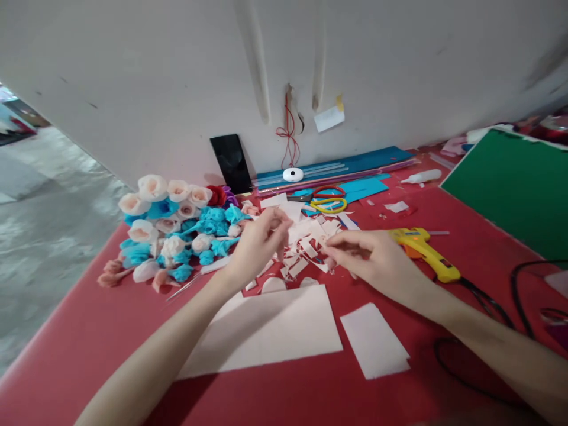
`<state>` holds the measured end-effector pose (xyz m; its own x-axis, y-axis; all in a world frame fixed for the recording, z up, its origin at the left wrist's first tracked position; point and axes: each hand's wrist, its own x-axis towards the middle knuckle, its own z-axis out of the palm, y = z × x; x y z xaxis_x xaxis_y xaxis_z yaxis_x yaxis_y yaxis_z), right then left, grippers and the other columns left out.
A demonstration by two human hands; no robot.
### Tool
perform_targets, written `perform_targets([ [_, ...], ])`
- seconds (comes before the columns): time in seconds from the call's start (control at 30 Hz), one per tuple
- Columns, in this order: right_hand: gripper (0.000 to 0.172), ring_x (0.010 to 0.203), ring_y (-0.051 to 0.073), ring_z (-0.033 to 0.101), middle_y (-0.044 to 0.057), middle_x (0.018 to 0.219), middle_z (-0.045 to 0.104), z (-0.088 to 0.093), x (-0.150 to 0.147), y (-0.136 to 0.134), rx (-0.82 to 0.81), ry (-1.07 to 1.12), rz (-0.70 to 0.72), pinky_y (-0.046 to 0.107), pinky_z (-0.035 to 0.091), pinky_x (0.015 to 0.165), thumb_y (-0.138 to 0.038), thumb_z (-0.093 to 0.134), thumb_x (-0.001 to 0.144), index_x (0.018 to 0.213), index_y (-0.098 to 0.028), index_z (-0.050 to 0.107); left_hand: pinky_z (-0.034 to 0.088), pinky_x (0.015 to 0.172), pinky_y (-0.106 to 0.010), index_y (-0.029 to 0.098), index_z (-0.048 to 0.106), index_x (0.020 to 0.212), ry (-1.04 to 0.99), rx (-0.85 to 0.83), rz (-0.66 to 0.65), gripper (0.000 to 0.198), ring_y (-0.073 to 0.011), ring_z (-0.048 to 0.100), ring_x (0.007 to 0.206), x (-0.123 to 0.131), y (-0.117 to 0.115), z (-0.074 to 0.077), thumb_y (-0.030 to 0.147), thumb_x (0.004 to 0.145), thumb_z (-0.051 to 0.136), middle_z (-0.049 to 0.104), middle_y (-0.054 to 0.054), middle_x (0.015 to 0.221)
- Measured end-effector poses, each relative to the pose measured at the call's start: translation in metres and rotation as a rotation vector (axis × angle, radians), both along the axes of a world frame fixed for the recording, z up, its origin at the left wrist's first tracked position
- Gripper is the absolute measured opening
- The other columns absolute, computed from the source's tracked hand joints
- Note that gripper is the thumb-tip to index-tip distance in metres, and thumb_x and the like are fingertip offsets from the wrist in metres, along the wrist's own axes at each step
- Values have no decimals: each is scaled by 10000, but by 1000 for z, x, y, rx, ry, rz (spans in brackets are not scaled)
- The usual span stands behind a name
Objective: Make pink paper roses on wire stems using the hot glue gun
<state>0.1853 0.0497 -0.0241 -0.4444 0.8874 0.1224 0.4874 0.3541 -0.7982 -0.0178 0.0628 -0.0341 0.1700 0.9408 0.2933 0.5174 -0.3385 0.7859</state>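
Above the left side of a pile of pale paper scraps [298, 267] is my left hand [265, 236], its fingers curled together; whether they hold anything is too small to make out. My right hand [361, 254] is at the pile's right side, thumb and fingertips close together near a few scraps, with any held piece unclear. A large pale sheet [275, 331] lies below the pile, and a smaller stack of pale pieces [375, 342] is to its right. Rounded pale pieces [273, 286] rest at the sheet's upper edge.
Paper flowers [153, 188] cover the left of the red table [248, 396]. Yellow-handled scissors [329, 205] lie behind the scraps. A yellow glue gun [428, 254] with a cable, a white bottle [421, 177] and a green board [506, 189] are at right; a phone [231, 163] leans on the wall.
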Motion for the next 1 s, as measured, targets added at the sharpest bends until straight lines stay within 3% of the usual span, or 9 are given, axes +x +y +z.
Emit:
perform_targets([
  [0.07, 235, 632, 117, 534, 29, 731, 629, -5, 2, 3, -49, -108, 118, 236, 391, 591, -316, 459, 861, 779, -155, 609, 482, 495, -208, 200, 484, 1108, 176, 62, -106, 299, -81, 586, 541, 0, 1, -11, 120, 821, 467, 656, -16, 859],
  [0.1, 218, 646, 120, 533, 32, 741, 626, -8, 3, 4, -62, -148, 177, 237, 389, 604, -304, 477, 847, 762, -155, 613, 505, 559, -228, 202, 511, 1106, 230, 80, -140, 320, -112, 616, 664, 0, 0, -17, 102, 802, 487, 656, -41, 926],
  [0.2, 160, 684, 129, 541, 36, 755, 626, -14, 10, 5, -105, -254, 371, 235, 395, 645, -280, 574, 773, 684, -159, 629, 513, 731, -310, 191, 639, 852, 307, 114, -209, 131, -166, 622, 804, -2, -12, -35, 139, 809, 526, 679, -55, 870],
  [0.37, 178, 710, 143, 558, 39, 765, 616, -14, 20, -1, -155, -410, 570, 234, 393, 646, -309, 590, 759, 666, -165, 636, 497, 766, -346, 205, 637, 952, 360, 147, -242, 174, -183, 614, 838, 1, -40, -56, 177, 850, 499, 694, -56, 898],
  [0.63, 155, 691, 151, 560, 42, 733, 594, -6, 18, -11, -146, -593, 630, 236, 352, 598, -255, 565, 753, 644, -161, 624, 409, 883, -437, 201, 624, 854, 395, 193, -204, 123, -192, 609, 783, 8, -54, -64, 204, 849, 501, 702, -48, 828],
  [0.77, 178, 690, 151, 555, 40, 731, 599, -4, 17, -10, -143, -648, 652, 241, 338, 598, -280, 547, 770, 654, -164, 619, 397, 922, -420, 197, 612, 935, 377, 182, -167, 139, -182, 622, 873, 9, -54, -67, 176, 844, 508, 701, -52, 936],
  [0.87, 193, 711, 158, 560, 38, 767, 609, -4, 17, -7, -142, -684, 671, 247, 332, 605, -299, 531, 783, 662, -168, 604, 299, 1024, -449, 212, 601, 1012, 369, 180, -163, 186, -178, 613, 967, 12, -56, -68, 181, 854, 507, 686, -49, 1035],
  [1.0, 206, 706, 152, 560, 39, 820, 615, -4, 16, -6, -129, -706, 682, 251, 324, 604, -316, 515, 797, 684, -171, 607, 232, 1061, -468, 203, 622, 925, 355, 180, -175, 136, -161, 635, 874, 11, -56, -69, 172, 855, 510, 706, -33, 928],
])
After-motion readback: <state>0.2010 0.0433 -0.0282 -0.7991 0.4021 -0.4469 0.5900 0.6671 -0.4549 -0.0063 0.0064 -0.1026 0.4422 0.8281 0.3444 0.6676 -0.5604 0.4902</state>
